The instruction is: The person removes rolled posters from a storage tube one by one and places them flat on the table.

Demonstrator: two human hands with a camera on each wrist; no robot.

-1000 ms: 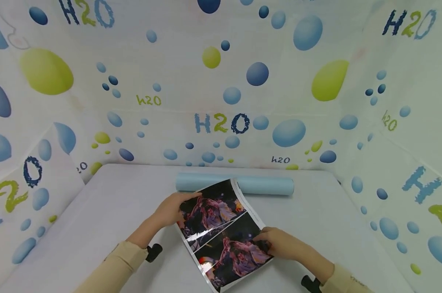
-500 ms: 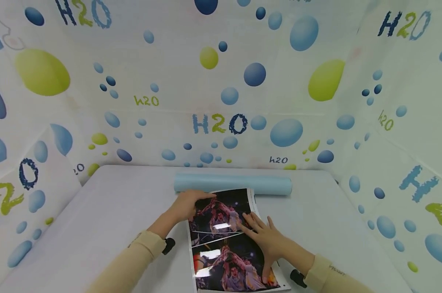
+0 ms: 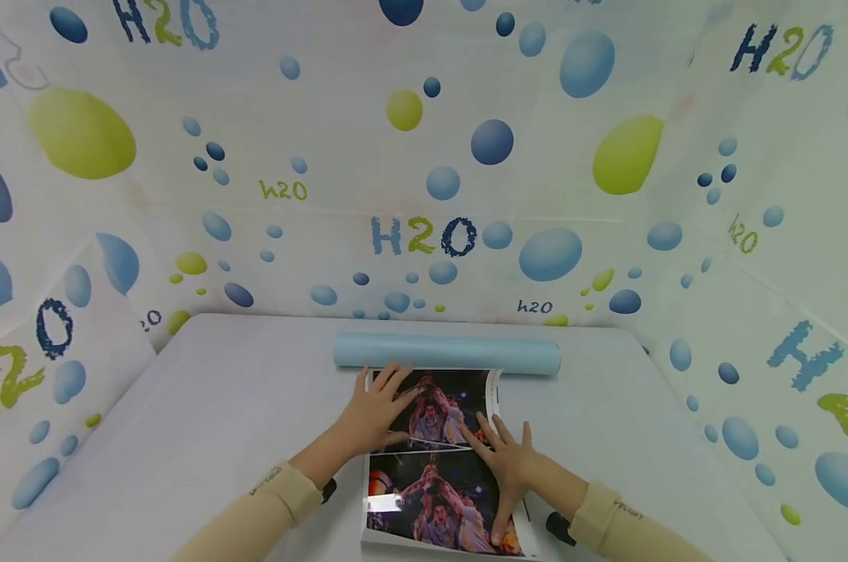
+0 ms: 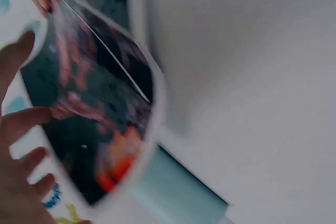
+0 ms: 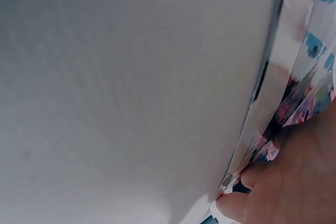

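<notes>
Across the middle of the table (image 3: 255,382), two hands down and a curl to beat! At the far-left corner of a glossy photo print (image 3: 424,484), a left hand (image 3: 368,417), spread wide, fingers fanned over the surface. Over the print's right-hand edge, a right hand (image 3: 518,468), fanned just as wide, thumb stretched toward the near-right corner. No grip in either, only outstretched fingers. Between them, two near-identical shots of figures with raised arms, one beyond the other. One sheet or several? Impossible to tell.

On to progress: a smoothing job, to judge by those hands. Mostly laid out and roughly square to the table's far edge, so seemingly the bulk done; but a bowed edge in the left wrist view, so probably some flattening left.

Just beyond the print, along the table's far edge, a light-blue roll (image 3: 459,353), no grip on it; contact with the print unclear.

Now for the reading! Past the table, on a bubble-patterned backdrop (image 3: 354,117), big "H2O" (image 3: 421,236) in light blue, green and navy; smaller "h2O" too. On the beige sleeves (image 3: 255,507), dark lettering, too small to read. On print and roll, no legible brand.
</notes>
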